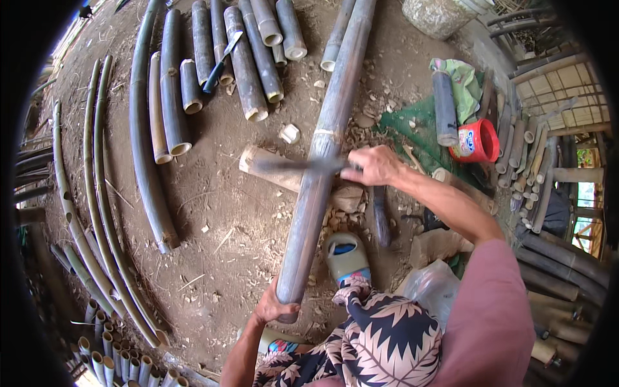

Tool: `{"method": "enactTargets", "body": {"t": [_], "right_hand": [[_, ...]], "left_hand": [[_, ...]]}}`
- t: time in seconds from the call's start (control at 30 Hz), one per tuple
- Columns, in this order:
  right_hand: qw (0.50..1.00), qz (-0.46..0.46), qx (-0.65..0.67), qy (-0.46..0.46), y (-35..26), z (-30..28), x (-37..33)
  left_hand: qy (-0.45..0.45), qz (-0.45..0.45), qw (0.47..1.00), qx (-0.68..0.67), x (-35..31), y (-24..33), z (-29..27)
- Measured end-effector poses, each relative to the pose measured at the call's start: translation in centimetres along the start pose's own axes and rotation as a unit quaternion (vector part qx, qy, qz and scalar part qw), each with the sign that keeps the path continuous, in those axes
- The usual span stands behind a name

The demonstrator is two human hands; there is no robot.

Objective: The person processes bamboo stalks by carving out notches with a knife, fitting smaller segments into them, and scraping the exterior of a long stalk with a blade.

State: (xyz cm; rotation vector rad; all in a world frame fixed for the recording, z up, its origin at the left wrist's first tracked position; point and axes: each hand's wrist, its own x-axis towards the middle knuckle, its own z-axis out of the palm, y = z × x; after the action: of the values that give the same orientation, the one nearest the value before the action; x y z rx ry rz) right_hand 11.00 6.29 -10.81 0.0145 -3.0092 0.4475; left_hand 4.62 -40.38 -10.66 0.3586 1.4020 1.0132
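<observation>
A long, thick bamboo pole runs from my lap side toward the far end of the work area, propped across a short piece of wood. My left hand is wrapped round the pole's near end. In my right hand is the handle of a knife, its dark blade smeared by motion. The blade lies crosswise over the pole, just below a pale ring at a node; whether it touches the surface I cannot tell. Wood chips are scattered on the ground beneath.
Several cut bamboo lengths lie at the far left, with another knife on them. Long bamboo poles stretch along the left. To the right are a red tub, a green cloth and stacked bamboo. My sandalled foot is beside the pole.
</observation>
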Motion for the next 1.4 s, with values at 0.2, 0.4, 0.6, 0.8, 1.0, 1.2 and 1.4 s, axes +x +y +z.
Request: {"method": "enactTargets", "body": {"t": [0.2,0.4,0.6,0.8,1.0,1.2,1.4], "right_hand": [[0.985,0.168,0.009,0.033,1.2,-0.1,1.4],[0.928,0.365,0.077,-0.012,2.4,-2.5,4.0],[0.864,0.452,0.119,0.186,6.1,-8.9,2.3],[0.884,0.408,0.100,0.206,4.2,-7.6,1.0],[0.898,0.415,0.029,0.141,1.6,-4.1,-0.1],[0.855,0.471,0.120,0.182,1.8,-5.3,-0.2],[0.776,0.515,0.326,0.164,-0.7,-8.5,-2.2]], "left_hand": [[-0.013,-0.060,0.997,-0.046,-0.9,-0.9,0.2],[0.063,-0.050,0.985,0.150,-1.2,0.7,-0.1],[0.135,-0.190,0.913,0.334,-13.6,2.7,-0.5],[0.221,-0.233,0.917,0.237,-32.1,-13.5,-3.5],[0.196,-0.106,0.867,0.445,-30.8,-14.9,-5.7],[0.112,-0.069,0.882,0.453,-11.0,6.0,-4.5],[0.144,-0.073,0.893,0.420,3.6,9.8,4.5]]}}
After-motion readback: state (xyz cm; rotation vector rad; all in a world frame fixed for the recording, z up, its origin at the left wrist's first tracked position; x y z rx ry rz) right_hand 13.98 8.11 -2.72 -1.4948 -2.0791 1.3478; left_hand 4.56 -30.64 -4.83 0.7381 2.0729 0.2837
